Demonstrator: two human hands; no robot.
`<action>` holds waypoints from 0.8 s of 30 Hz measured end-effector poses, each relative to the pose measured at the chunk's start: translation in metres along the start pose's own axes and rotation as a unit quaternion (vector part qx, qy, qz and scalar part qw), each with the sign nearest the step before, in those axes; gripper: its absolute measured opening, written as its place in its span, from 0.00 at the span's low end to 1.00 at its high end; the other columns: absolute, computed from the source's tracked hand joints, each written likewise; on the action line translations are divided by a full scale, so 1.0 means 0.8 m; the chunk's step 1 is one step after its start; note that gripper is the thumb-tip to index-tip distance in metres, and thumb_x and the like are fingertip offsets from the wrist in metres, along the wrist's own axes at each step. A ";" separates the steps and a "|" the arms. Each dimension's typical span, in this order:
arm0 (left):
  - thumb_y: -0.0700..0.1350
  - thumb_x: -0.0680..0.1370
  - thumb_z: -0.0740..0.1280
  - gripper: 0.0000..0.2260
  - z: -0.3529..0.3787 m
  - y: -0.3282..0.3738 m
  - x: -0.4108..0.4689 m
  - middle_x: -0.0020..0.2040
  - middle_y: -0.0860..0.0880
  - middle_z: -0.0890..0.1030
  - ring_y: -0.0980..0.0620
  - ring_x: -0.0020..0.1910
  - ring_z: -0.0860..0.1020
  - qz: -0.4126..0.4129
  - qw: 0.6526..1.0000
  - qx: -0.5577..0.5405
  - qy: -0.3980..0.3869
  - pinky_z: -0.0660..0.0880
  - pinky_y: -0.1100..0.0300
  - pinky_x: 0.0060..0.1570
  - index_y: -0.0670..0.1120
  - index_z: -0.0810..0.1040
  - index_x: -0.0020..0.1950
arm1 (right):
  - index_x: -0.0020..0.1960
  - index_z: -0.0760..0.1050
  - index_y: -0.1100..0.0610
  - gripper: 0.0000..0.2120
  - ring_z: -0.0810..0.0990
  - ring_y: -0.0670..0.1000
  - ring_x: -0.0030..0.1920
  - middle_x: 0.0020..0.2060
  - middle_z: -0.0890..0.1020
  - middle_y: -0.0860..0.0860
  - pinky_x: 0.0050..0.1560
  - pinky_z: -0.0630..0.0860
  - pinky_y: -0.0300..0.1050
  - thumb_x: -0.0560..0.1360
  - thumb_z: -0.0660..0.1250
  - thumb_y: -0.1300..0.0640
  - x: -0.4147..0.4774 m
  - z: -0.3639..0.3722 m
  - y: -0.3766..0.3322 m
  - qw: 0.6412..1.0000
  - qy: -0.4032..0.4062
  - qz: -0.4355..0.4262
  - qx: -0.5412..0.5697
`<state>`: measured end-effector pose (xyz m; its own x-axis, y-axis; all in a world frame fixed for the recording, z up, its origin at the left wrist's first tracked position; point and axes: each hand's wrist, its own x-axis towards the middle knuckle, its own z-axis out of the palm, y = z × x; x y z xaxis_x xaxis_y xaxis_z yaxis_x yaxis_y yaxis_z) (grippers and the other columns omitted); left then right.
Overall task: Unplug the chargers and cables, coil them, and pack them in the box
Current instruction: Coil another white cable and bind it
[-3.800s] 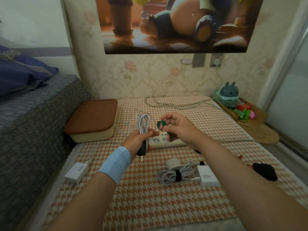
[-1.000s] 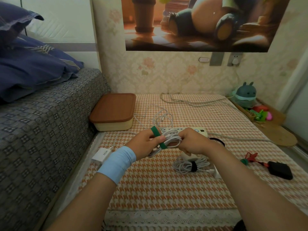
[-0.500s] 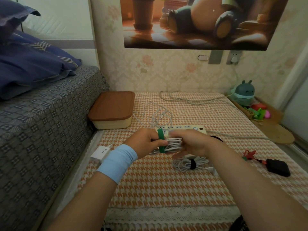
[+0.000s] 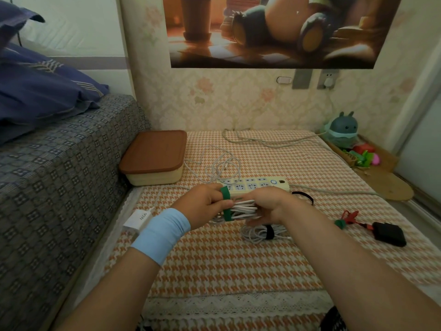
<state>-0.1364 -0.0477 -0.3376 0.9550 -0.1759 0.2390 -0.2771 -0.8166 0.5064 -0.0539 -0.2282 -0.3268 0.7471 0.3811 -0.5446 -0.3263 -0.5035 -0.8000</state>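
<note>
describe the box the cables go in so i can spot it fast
Find the grey patterned bed on the left. Against its side, on the orange houndstooth mat, sits the box. It is the only cream tub with a shut brown lid, left of the power strip.

Floral wallpaper (image 4: pixel 238 103) behind a poster (image 4: pixel 274 32); grey patterned bed (image 4: pixel 59 175) (blue pillow (image 4: pixel 43 91) on top)

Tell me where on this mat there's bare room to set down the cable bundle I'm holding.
Widest for the cable bundle: the mat between the lace edge and the tied coil. Also free: behind the power strip, right of the loose cable. Crowded: around the coil, black charger and strip.
</note>
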 end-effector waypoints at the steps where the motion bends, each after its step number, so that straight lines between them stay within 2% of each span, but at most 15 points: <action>1: 0.50 0.80 0.66 0.18 0.000 0.001 0.000 0.50 0.44 0.80 0.46 0.45 0.79 0.005 1.000 0.002 0.002 0.76 0.48 0.48 0.39 0.82 0.37 | 0.55 0.85 0.57 0.09 0.85 0.54 0.46 0.49 0.86 0.54 0.42 0.82 0.49 0.81 0.68 0.57 0.000 -0.002 0.000 1.000 -0.009 0.010 0.010; 4: 0.52 0.79 0.66 0.17 0.005 0.007 0.001 0.45 0.45 0.79 0.47 0.42 0.78 0.013 0.999 0.040 -0.024 0.76 0.48 0.46 0.40 0.84 0.40 | 0.52 0.84 0.59 0.05 0.84 0.55 0.47 0.47 0.87 0.54 0.44 0.80 0.50 0.79 0.70 0.59 -0.001 -0.003 -0.002 0.999 -0.016 0.019 0.030; 5: 0.52 0.79 0.66 0.17 0.007 0.011 0.001 0.45 0.46 0.79 0.47 0.42 0.78 0.009 0.998 0.051 -0.037 0.76 0.49 0.46 0.41 0.84 0.42 | 0.50 0.85 0.60 0.05 0.85 0.56 0.46 0.45 0.87 0.55 0.45 0.81 0.52 0.78 0.72 0.60 0.000 0.000 -0.003 1.000 0.007 0.009 0.022; 7: 0.52 0.80 0.66 0.16 0.012 0.017 0.002 0.45 0.46 0.80 0.47 0.42 0.78 -0.017 0.997 0.057 -0.050 0.75 0.50 0.47 0.41 0.85 0.44 | 0.48 0.86 0.61 0.04 0.84 0.55 0.43 0.41 0.87 0.54 0.45 0.81 0.51 0.75 0.74 0.61 0.004 0.010 -0.003 0.993 0.090 -0.052 -0.062; 10: 0.51 0.79 0.66 0.19 0.013 0.020 0.003 0.38 0.41 0.79 0.47 0.35 0.75 -0.102 0.995 0.011 -0.015 0.74 0.52 0.41 0.37 0.81 0.37 | 0.46 0.87 0.55 0.04 0.81 0.51 0.36 0.37 0.85 0.50 0.35 0.78 0.45 0.76 0.73 0.58 -0.005 0.034 0.002 0.940 0.214 -0.161 -0.212; 13: 0.53 0.78 0.67 0.23 0.015 0.017 0.000 0.31 0.40 0.73 0.49 0.30 0.69 -0.204 0.976 -0.060 0.040 0.69 0.55 0.34 0.37 0.75 0.32 | 0.49 0.87 0.53 0.09 0.79 0.51 0.32 0.40 0.86 0.52 0.30 0.74 0.43 0.80 0.67 0.58 -0.011 0.052 0.006 0.890 0.256 -0.229 -0.299; 16: 0.52 0.79 0.67 0.20 0.016 0.020 -0.002 0.30 0.41 0.76 0.49 0.28 0.72 -0.267 0.953 -0.117 0.081 0.69 0.63 0.23 0.39 0.78 0.33 | 0.46 0.86 0.56 0.13 0.81 0.53 0.35 0.38 0.85 0.54 0.37 0.81 0.51 0.81 0.64 0.56 -0.016 0.060 0.003 0.858 0.271 -0.283 -0.331; 18: 0.51 0.80 0.66 0.18 0.014 0.022 -0.003 0.31 0.44 0.77 0.48 0.28 0.73 -0.296 0.940 -0.142 0.095 0.69 0.66 0.20 0.39 0.80 0.36 | 0.47 0.85 0.56 0.13 0.82 0.53 0.38 0.39 0.85 0.54 0.41 0.81 0.52 0.82 0.63 0.54 -0.016 0.063 0.001 0.845 0.274 -0.308 -0.339; 20: 0.51 0.80 0.66 0.19 0.012 0.018 -0.003 0.32 0.42 0.76 0.45 0.28 0.74 -0.319 0.925 -0.175 0.105 0.74 0.58 0.21 0.37 0.81 0.39 | 0.52 0.84 0.55 0.12 0.81 0.52 0.41 0.43 0.85 0.53 0.42 0.80 0.49 0.83 0.63 0.52 -0.016 0.067 0.002 0.833 0.282 -0.329 -0.343; 22: 0.51 0.79 0.67 0.20 0.012 0.014 -0.003 0.32 0.40 0.73 0.46 0.29 0.72 -0.336 0.913 -0.202 0.116 0.79 0.49 0.28 0.36 0.79 0.37 | 0.53 0.83 0.55 0.12 0.81 0.51 0.41 0.43 0.85 0.51 0.43 0.79 0.49 0.83 0.64 0.51 -0.015 0.069 0.004 0.832 0.291 -0.346 -0.321; 24: 0.51 0.79 0.67 0.20 0.013 0.015 -0.003 0.30 0.41 0.72 0.46 0.30 0.71 -0.342 0.911 -0.191 0.131 0.76 0.51 0.31 0.38 0.76 0.32 | 0.51 0.83 0.56 0.11 0.80 0.51 0.40 0.41 0.84 0.51 0.44 0.80 0.52 0.82 0.65 0.51 -0.014 0.070 0.005 0.845 0.292 -0.349 -0.282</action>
<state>-0.1406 -0.0628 -0.3404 0.8741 0.4796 -0.0768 0.3086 -0.4264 0.8503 -0.0957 -0.1911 -0.3379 0.8559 0.3725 0.3587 0.5156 -0.6669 -0.5379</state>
